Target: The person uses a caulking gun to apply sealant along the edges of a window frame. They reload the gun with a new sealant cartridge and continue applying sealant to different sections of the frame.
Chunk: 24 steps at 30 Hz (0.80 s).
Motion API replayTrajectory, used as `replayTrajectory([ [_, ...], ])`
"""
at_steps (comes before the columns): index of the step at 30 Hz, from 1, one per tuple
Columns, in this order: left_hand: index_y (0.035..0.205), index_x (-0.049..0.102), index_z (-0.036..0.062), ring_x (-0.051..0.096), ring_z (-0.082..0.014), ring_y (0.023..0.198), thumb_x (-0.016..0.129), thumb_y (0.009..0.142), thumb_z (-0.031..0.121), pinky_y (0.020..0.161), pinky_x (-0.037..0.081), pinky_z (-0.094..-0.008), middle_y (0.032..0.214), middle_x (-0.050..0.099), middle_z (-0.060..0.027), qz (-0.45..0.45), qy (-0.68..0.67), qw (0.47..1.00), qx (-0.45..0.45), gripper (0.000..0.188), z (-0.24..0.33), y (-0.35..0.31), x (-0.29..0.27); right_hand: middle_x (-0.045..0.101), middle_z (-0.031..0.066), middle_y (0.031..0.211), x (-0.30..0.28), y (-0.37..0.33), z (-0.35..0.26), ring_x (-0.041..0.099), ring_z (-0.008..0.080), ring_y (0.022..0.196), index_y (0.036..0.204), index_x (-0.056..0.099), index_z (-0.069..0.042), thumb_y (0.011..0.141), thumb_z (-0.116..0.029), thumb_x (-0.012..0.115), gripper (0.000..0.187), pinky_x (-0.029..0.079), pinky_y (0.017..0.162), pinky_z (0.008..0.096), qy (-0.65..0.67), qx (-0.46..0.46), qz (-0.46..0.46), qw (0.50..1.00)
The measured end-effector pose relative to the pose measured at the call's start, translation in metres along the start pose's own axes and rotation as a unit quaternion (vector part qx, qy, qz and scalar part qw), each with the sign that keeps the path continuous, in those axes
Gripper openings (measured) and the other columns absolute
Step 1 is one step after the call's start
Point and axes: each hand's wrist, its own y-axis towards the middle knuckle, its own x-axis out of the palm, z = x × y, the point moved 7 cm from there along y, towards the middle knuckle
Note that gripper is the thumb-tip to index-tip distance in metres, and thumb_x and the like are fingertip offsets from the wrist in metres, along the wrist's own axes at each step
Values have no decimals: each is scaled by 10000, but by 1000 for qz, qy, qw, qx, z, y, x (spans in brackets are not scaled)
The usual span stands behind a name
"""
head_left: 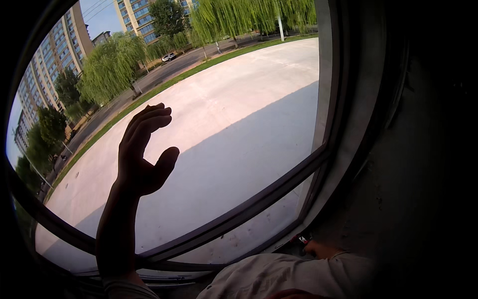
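My left hand is raised in front of the large window pane, dark against the bright outside. Its fingers curve to the right and the thumb stands apart, with nothing between them. Whether it touches the glass I cannot tell. Low on the right, close to the bottom corner of the window frame, my right hand is closed around a small red and black object. Its kind is too small to make out, and most of those fingers are hidden.
A dark wall stands to the right of the window. A lower pane lies beneath the crossbar. Outside are pale paving partly in shade, a road with a white car, willow trees and tall buildings.
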Motion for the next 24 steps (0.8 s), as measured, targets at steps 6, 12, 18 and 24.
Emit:
replayTrajectory([
  [6,1274,620,1,603,-403,1182,564,988,509,1009,469,-466,1279,640,-219,-409,-217,714,-526,585,80,-399,136,737,200,1005,-62,11,-108,719,349,926,1060,749,-37,826,-289,708,346,548,771,451,-72,-182,1,981],
  [12,1143,676,-20,649,-335,988,513,1015,540,904,481,-433,1090,692,-184,-202,-324,613,-691,597,203,-637,195,737,199,996,-80,-6,-169,720,345,915,1056,747,-32,821,-280,716,344,547,764,446,-121,-227,-13,966],
  [18,993,683,-27,672,-404,962,562,983,370,868,504,-478,1005,692,-253,97,-22,471,-877,415,197,-697,76,738,198,986,-77,-21,-202,721,341,903,1053,746,-26,816,-271,724,342,547,757,441,-180,-247,-28,952],
  [24,996,674,-6,665,-345,892,689,906,465,812,510,-446,909,677,-192,-72,-57,418,-904,480,241,-788,35,739,197,976,-68,-35,-212,722,337,892,1050,744,-20,812,-262,731,340,546,750,435,-237,-238,-33,941],
])
